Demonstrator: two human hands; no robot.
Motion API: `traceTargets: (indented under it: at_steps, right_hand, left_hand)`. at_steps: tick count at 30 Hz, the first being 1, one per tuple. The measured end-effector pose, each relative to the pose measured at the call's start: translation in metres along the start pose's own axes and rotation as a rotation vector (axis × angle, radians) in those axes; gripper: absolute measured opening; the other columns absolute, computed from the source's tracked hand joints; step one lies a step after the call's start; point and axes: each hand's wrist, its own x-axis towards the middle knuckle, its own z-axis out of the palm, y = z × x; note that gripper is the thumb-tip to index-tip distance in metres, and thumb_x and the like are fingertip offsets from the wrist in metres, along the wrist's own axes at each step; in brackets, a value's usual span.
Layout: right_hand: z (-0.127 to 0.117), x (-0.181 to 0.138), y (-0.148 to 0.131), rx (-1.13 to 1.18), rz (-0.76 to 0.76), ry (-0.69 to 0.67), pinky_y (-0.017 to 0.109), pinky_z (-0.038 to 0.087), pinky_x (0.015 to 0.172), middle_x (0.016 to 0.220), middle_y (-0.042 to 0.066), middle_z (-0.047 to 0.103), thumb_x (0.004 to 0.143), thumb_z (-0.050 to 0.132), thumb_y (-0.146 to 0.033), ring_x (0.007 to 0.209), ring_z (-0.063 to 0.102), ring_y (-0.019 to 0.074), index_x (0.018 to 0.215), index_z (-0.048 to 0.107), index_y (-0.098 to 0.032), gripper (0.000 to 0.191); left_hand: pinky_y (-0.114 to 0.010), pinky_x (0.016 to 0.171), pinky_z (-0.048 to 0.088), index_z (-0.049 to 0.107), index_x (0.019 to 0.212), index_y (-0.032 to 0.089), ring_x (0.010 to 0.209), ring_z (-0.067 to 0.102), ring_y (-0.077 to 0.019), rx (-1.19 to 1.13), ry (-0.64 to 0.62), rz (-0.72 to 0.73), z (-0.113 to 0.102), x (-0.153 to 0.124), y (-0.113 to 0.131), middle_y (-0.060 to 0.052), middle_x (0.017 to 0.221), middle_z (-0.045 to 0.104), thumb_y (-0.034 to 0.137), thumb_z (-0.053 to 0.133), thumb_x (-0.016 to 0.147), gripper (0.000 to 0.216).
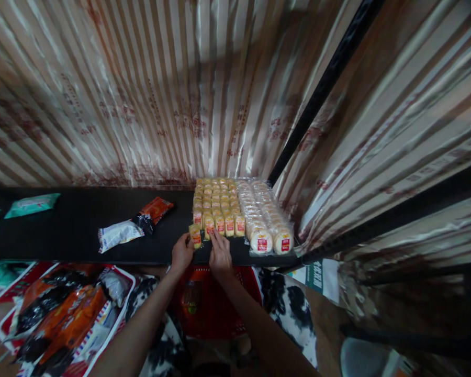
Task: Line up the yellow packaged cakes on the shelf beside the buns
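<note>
My left hand (183,253) pinches a small yellow packaged cake (195,236) at the front left corner of a block of similar packs. The fingers of my right hand (220,253) reach to the front row and touch a yellow pack (209,225) with a red label; whether they grip it I cannot make out. Behind stand tight rows of yellow packaged cakes (214,196) on the black shelf (78,225). To their right lie two rows of round, pale cakes (261,242) in clear wrap with red labels.
On the shelf's left lie an orange and black packet (155,210), a white packet (120,234) and a green packet (33,204). Below are a basket (130,293) of snack bags and a red basket (235,327) with one pack. A black post (322,97) rises at right.
</note>
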Motion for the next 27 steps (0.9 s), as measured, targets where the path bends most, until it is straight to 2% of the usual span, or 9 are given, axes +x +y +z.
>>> traceTargets:
  at_steps: [6, 11, 16, 21, 27]
  right_hand:
    - [0.003, -0.001, 0.000, -0.048, -0.001, 0.034, 0.038, 0.040, 0.099, 0.141, 0.006, 0.042, 0.077, 0.030, -0.004, 0.117, 0.040, 0.0222, 0.136, 0.042, -0.015, 0.061]
    - [0.004, 0.000, -0.001, -0.089, 0.001, 0.010, 0.038, 0.040, 0.098, 0.142, 0.007, 0.041, 0.078, 0.031, -0.005, 0.116, 0.040, 0.0230, 0.137, 0.041, -0.013, 0.060]
    - [0.006, -0.001, -0.001, -0.151, -0.004, 0.014, 0.038, 0.041, 0.097, 0.141, 0.008, 0.042, 0.078, 0.031, -0.005, 0.115, 0.041, 0.0237, 0.135, 0.043, -0.012, 0.059]
    - [0.007, -0.002, 0.001, -0.181, -0.052, 0.051, 0.038, 0.041, 0.097, 0.141, 0.009, 0.041, 0.077, 0.034, -0.004, 0.117, 0.042, 0.0235, 0.136, 0.042, -0.011, 0.060]
    - [0.008, -0.003, 0.000, -0.212, -0.065, 0.080, 0.040, 0.042, 0.095, 0.140, 0.010, 0.043, 0.078, 0.035, -0.004, 0.115, 0.045, 0.0235, 0.135, 0.042, -0.014, 0.059]
  left_hand:
    - [-0.025, 0.075, 0.040, 0.064, 0.090, 0.022, 0.082, 0.060, -0.0200, 0.023, -0.018, 0.041, 0.006, 0.018, 0.000, -0.003, 0.079, 0.065, 0.015, 0.062, 0.073, 0.019]
    - [-0.026, 0.077, 0.041, 0.064, 0.092, 0.021, 0.082, 0.059, -0.0200, 0.060, -0.039, 0.046, 0.011, 0.023, 0.001, -0.005, 0.083, 0.064, 0.015, 0.061, 0.073, 0.020]
    - [-0.028, 0.077, 0.041, 0.066, 0.092, 0.017, 0.081, 0.058, -0.0198, 0.201, -0.020, 0.112, 0.012, 0.029, 0.003, -0.007, 0.086, 0.061, 0.018, 0.058, 0.076, 0.018]
    - [-0.026, 0.076, 0.043, 0.066, 0.096, 0.015, 0.079, 0.056, -0.0161, 0.350, -0.041, 0.167, 0.014, 0.035, 0.002, -0.005, 0.083, 0.058, 0.016, 0.052, 0.080, 0.022]
    - [-0.027, 0.075, 0.045, 0.061, 0.099, 0.012, 0.075, 0.056, -0.0143, 0.381, 0.016, 0.197, 0.018, 0.033, 0.000, -0.005, 0.083, 0.056, 0.016, 0.051, 0.080, 0.022]
